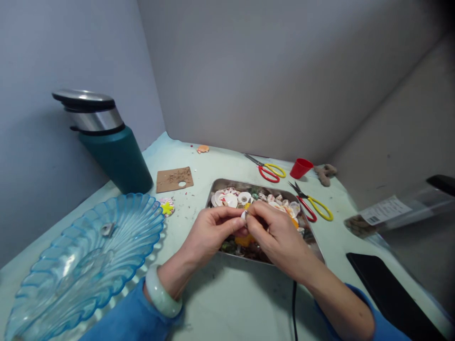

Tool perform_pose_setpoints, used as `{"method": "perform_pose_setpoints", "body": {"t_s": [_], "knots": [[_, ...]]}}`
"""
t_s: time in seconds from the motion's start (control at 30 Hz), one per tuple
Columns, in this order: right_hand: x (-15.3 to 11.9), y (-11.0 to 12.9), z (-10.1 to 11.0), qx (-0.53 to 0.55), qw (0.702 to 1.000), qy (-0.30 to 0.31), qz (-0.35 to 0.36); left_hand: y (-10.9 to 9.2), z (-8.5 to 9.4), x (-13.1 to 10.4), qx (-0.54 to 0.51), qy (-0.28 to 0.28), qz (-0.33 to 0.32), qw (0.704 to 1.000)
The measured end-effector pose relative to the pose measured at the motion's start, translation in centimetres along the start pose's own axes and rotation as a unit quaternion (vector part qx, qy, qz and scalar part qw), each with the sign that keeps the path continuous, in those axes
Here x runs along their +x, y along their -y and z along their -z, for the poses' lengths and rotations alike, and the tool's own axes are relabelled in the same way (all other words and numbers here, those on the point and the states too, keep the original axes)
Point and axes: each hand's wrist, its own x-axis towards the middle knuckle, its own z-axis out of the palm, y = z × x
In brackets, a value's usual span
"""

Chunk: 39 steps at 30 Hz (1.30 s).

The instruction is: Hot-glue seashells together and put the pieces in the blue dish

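Note:
My left hand (218,225) and my right hand (272,227) meet over a metal tray (222,181). Both are closed, fingertips pinching a small white piece (244,215) between them; it may be a shell, but the fingers cover most of it. Beneath and behind my hands, the tray holds many shells (231,200), white, speckled and brownish, with some yellow-orange pieces (245,239) and dark greenish bits among them. My wrists and forearms hide part of the tray's near side.
To the left stand a blue scalloped dish (117,265) and a teal bottle (117,161). A brown card (165,181) lies behind. Scissors (272,171) and another pair (311,203), a red cup (301,168), a black phone-like slab (387,293) and a clear packet (391,215) are right.

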Motion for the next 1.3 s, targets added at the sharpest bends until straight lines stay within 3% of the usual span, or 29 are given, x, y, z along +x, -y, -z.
{"method": "perform_pose_setpoints", "body": {"t_s": [0.2, 0.43, 0.9, 1.3], "knots": [[0.3, -0.1, 0.0, 0.001, 1.000, -0.002, -0.007, 0.2, -0.1, 0.0, -0.016, -0.008, -0.005, 1.000], [0.5, -0.5, 1.6, 0.030, 0.997, 0.059, -0.042, 0.0, -0.1, 0.1, -0.067, -0.002, 0.011, 0.998], [0.5, -0.8, 1.3, 0.122, 0.985, 0.054, -0.105, 0.2, -0.2, 0.1, -0.058, -0.007, -0.005, 0.998], [0.6, -0.3, 1.2, 0.071, 0.994, 0.045, -0.069, 0.1, -0.1, -0.2, -0.035, 0.010, 0.000, 0.999]]}}
